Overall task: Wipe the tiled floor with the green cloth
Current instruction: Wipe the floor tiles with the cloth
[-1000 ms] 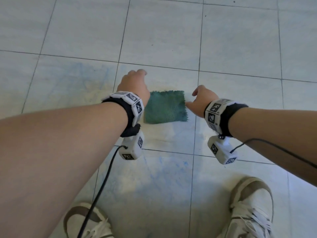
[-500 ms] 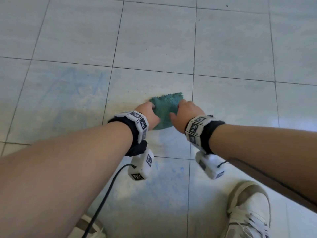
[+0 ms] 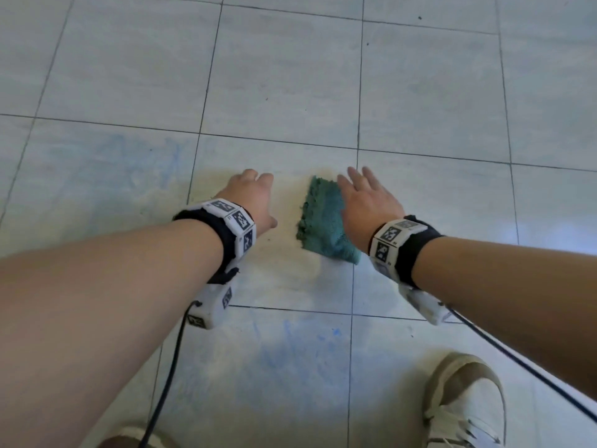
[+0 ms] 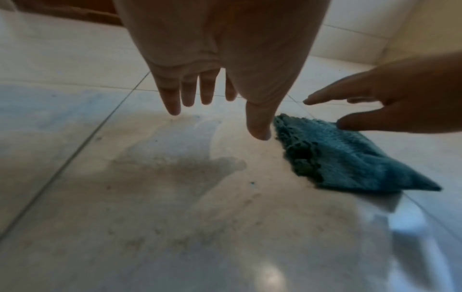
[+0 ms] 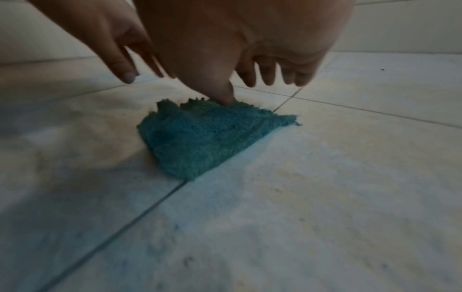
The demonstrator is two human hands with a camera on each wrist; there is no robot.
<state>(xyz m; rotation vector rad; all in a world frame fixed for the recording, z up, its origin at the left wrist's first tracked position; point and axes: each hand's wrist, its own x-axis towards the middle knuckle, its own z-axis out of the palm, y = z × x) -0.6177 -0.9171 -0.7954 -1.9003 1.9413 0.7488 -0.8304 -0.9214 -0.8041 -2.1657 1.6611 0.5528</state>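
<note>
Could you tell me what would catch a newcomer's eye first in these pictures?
Probably the green cloth, folded on the pale tiled floor across a grout line. The right hand hovers spread above its right edge, thumb just touching it, while the left hand hangs open beside it. Blue smears mark the nearer tile.

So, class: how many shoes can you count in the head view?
2. Right shoe at the bottom right, beneath the right forearm; left shoe at the bottom edge, mostly cut off and partly hidden behind the left forearm.
</note>
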